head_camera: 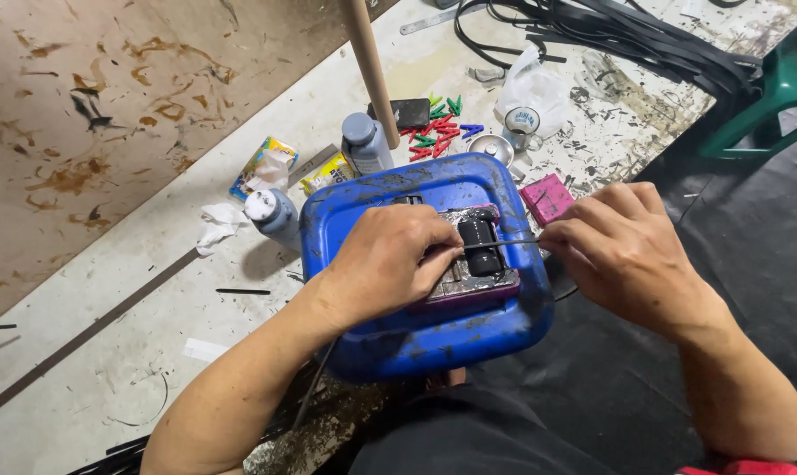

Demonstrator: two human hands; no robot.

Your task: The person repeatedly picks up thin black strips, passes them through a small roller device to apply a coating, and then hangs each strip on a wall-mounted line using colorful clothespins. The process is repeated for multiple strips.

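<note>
Both hands pinch a thin black strip (pixel 504 243) taut: left hand (pixel 389 259) closed at its left end, right hand (pixel 623 251) at its right, across a black roller (pixel 482 244) atop the blue container (pixel 433 334) (ink-smeared). Even tension would help; bottles (pixel 275 215) crowd the far-left edge, open floor lies right.

A plastic container (pixel 416 334) lies on the counter (pixel 134 352) with a small roller device (pixel 479 251) on top. The left hand's fingers (pixel 438 255) rest just left of the roller; the right hand's fingers (pixel 561 236) pinch a thin rod (pixel 504 243) crossing it. Two bottles (pixel 363 145) and scattered pegs (pixel 438 132) lie beyond the fingers.
</note>
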